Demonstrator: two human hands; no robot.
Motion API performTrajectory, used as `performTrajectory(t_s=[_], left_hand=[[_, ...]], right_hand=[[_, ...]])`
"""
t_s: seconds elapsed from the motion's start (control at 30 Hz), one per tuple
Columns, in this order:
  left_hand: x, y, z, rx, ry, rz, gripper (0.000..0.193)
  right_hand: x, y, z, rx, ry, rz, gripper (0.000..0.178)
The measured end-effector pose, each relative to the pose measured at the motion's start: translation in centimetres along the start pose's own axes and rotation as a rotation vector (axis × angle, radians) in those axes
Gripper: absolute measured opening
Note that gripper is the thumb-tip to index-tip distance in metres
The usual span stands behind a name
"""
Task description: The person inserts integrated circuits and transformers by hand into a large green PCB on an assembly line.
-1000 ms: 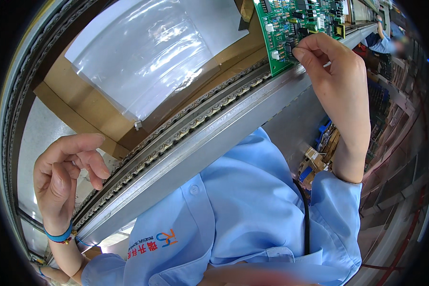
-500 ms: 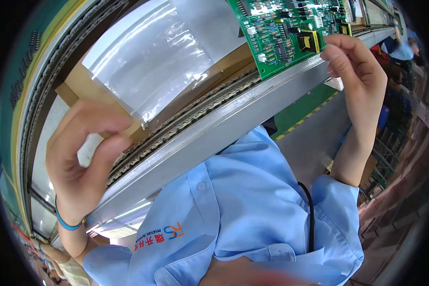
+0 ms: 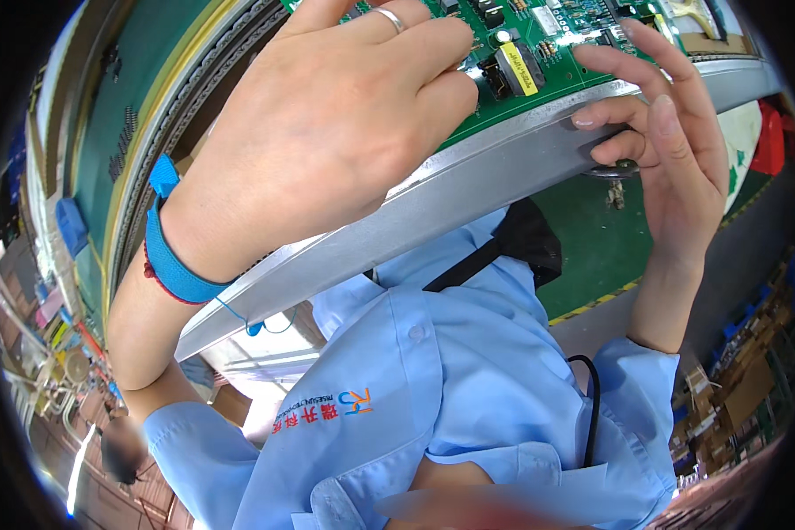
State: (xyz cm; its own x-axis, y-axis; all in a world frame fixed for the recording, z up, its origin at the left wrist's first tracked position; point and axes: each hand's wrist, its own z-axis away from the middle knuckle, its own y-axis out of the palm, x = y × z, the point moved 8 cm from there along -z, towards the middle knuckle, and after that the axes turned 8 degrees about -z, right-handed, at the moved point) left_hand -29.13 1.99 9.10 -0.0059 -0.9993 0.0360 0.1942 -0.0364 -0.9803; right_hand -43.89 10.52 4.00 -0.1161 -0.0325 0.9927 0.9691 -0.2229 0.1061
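Note:
A green circuit board (image 3: 561, 66) packed with small parts lies at the top of the view, along a metal rail. A transformer wrapped in yellow tape (image 3: 521, 69) stands on it near the front edge. My left hand (image 3: 353, 115) reaches across the board's left part, back of the hand up, with a ring on one finger. Its fingers are curled downward and the tips are hidden, so what they grip, if anything, does not show. My right hand (image 3: 667, 132) is at the board's right front edge, fingers apart and bent, with nothing visible in them.
The grey metal rail (image 3: 503, 137) runs between the board and my body. At the left, small dark components (image 3: 124, 141) lie on a green surface. A blue wristband (image 3: 181, 261) with a thin cord circles my left wrist. Cardboard boxes (image 3: 742, 397) stand at the far right.
My left hand has swung from the left, beside clear plastic bags, onto the board. My right hand's fingers have spread from a near pinch. The whole view has shifted and the bags are out of sight.

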Motion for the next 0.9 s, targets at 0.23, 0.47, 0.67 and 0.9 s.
performTrajectory(t_s=[0.23, 0.47, 0.67, 0.9], left_hand=[[-0.9, -0.8, -2.0, 0.160, 0.192, -0.214, 0.011], [-1.4, -0.5, -1.5, -0.199, 0.262, -0.166, 0.022], [-1.3, -0.2, -1.2, -0.182, 0.265, -0.141, 0.024], [-0.9, -0.5, -0.9, -0.177, 0.261, -0.113, 0.027]], right_hand=[[1.5, 0.3, -0.3, -0.343, 0.216, 0.045, 0.053], [1.9, 0.4, -0.4, -0.234, 0.214, 0.123, 0.052], [1.4, 2.5, -0.4, -0.101, -0.423, 0.418, 0.048], [2.6, 5.8, 0.4, -0.024, -0.976, 0.851, 0.043]])
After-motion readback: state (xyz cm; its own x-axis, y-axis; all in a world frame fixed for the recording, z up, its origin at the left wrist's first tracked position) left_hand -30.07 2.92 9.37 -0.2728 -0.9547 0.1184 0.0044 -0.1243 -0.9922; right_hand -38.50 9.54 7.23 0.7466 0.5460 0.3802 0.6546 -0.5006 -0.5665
